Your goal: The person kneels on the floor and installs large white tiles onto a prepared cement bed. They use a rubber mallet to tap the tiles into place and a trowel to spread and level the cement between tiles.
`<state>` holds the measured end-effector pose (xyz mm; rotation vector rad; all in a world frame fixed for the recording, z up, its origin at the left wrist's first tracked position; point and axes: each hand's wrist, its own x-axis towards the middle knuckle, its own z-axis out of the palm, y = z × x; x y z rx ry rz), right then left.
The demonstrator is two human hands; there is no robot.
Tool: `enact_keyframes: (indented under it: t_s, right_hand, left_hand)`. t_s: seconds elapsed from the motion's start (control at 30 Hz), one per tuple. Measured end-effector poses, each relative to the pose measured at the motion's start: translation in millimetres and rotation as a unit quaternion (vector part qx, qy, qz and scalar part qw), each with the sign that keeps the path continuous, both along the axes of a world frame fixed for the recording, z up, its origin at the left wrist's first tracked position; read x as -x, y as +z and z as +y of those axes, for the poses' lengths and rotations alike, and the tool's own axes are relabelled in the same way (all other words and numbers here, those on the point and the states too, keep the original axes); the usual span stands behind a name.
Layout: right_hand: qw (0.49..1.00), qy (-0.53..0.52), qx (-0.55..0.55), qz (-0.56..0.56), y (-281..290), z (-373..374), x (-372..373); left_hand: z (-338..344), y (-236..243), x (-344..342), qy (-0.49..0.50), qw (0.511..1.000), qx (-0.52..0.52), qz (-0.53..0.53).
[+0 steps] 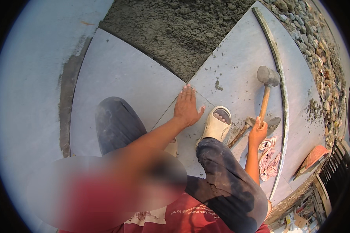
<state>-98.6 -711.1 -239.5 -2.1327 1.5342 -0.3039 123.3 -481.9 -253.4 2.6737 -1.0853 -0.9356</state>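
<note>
My left hand (188,105) lies flat on the large grey floor tiles (116,73), its fingers stretched toward the corner where the tiles meet the wet mortar bed (175,35). In my right hand (257,134) is the wooden handle of a rubber mallet (268,76); its grey head is up beside a long straightedge bar (278,62). Just beneath that hand a trowel (274,125) with a wooden handle lies on the tile, partly covered by my fingers. A crumpled pinkish cloth (269,161) is next to it.
My sandalled foot (217,123) stands on the tile between my hands. Mortar crumbs (218,84) dot the right tile. Gravel and stones (307,35) run along the right edge, with an orange bowl-like object (314,158) lower down. A dark mortar strip (70,93) borders the left tile.
</note>
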Motion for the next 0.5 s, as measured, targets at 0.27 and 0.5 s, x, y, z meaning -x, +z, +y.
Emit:
enact_keyframes:
  t_s: [0.27, 0.5]
  right_hand:
    - [0.999, 0.016, 0.005, 0.039, -30.5, -17.8, 4.9]
    - [0.996, 0.062, 0.003, 0.056, -8.4, 20.6, 39.6]
  left_hand:
    - [-22.1, 4.6, 14.2, 0.035, 0.999, -0.007, -0.001]
    - [-26.3, 2.6, 4.2, 0.123, 0.99, -0.068, 0.021]
